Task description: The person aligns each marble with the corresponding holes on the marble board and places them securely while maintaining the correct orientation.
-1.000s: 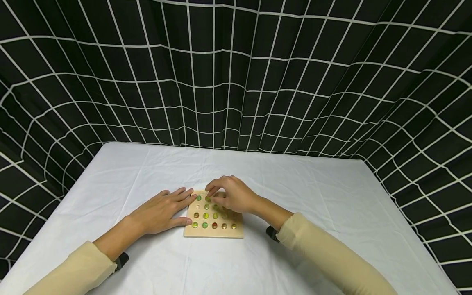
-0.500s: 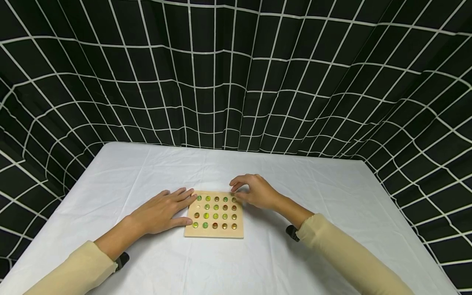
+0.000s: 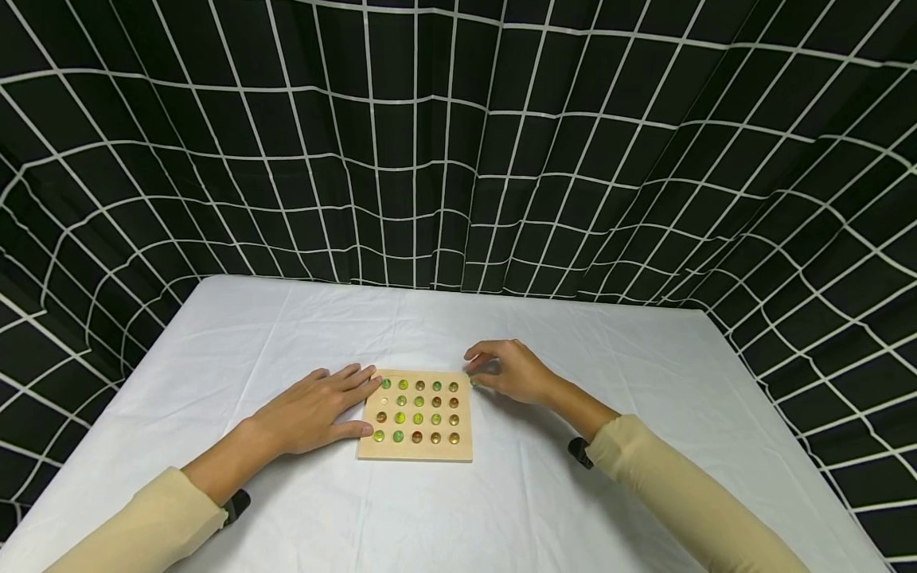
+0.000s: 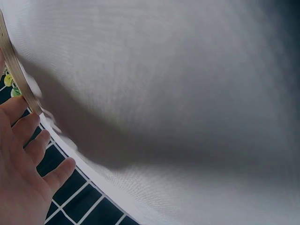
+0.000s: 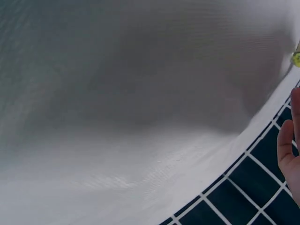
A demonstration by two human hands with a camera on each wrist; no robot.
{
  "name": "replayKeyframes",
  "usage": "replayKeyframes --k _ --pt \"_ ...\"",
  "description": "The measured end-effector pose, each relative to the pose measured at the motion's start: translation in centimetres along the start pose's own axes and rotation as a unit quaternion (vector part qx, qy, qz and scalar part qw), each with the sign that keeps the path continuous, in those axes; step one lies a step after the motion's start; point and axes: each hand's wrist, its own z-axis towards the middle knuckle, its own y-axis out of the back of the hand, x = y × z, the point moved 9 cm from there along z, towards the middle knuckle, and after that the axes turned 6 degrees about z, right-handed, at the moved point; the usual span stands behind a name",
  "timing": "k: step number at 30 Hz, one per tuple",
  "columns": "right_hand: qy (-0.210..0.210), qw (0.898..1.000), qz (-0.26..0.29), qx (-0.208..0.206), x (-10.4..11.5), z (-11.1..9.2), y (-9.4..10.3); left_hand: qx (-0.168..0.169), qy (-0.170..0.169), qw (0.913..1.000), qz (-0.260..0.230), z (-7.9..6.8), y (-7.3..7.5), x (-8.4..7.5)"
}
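Note:
A square wooden board (image 3: pixel 415 453) lies on the table with rows of small glass marbles (image 3: pixel 419 418) in green, yellow and brown. One hollow (image 3: pixel 384 401) at the left of its second row holds no coloured marble. My left hand (image 3: pixel 322 410) rests with spread fingers on the board's left edge, thumb low on it. My right hand (image 3: pixel 519 374) is just past the far right corner, thumb and index finger pinching a small greenish marble (image 3: pixel 471 380), mostly hidden. In the right wrist view, some fingers (image 5: pixel 284 143) show at the edge, below a yellow-green marble (image 5: pixel 296 59).
A white cloth (image 3: pixel 573 350) with light creases covers the table. Behind and at both sides hangs a black curtain (image 3: pixel 444 143) with white grid lines. Each wrist wears a dark strapped device (image 3: pixel 580 452) under a beige sleeve (image 3: pixel 688 493).
My right hand has moved right from over the board's far rows to beyond its far right corner, uncovering the marbles there. My left hand has stayed in place.

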Motion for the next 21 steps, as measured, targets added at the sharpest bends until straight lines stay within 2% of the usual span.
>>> replayKeyframes --k 10,21 --pt "-0.010 1.000 0.000 0.011 -0.9 -0.1 -0.6 0.002 0.002 1.0000 0.000 0.0 0.0 0.0" --pt "-0.007 1.000 -0.023 -0.002 -1.2 0.0 -0.8 0.003 0.005 1.0000 -0.001 0.0 0.1 0.0"
